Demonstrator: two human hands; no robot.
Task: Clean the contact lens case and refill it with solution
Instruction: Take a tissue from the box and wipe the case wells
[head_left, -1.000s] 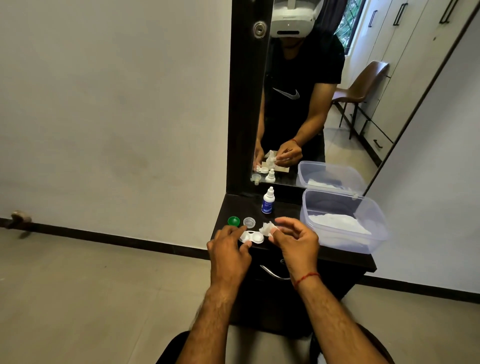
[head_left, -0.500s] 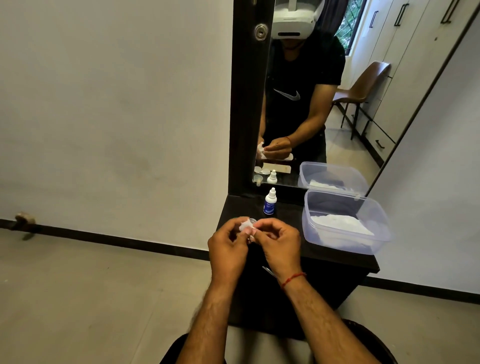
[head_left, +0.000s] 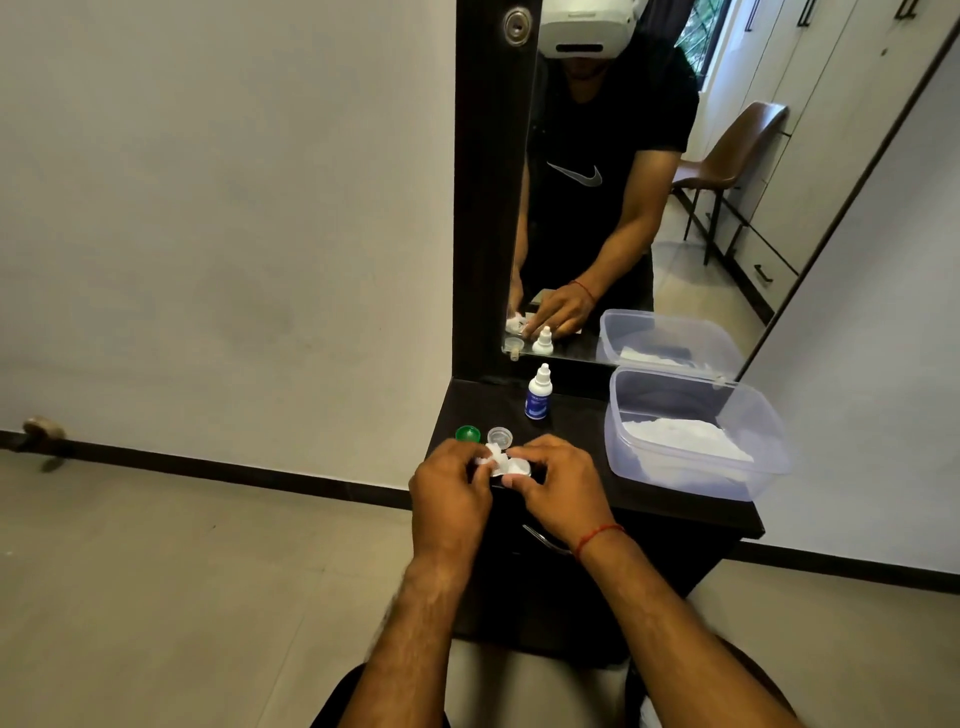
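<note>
The white contact lens case is held low over the front of the dark dresser top. My right hand pinches its right well between thumb and fingers. A crumpled white tissue sits on the case's left well, under the fingertips of my left hand. Just behind my left hand lie a green cap and a clear cap. The small white solution bottle with a blue label stands upright farther back, capped.
A clear plastic tub holding white tissues takes up the right side of the dresser top. A mirror stands at the back and reflects me. A drawer handle shows below my right wrist.
My hands lifted the case and tissue together, then lowered them again to the dresser's front edge. The two caps, hidden half a second ago, show again behind my left hand.
</note>
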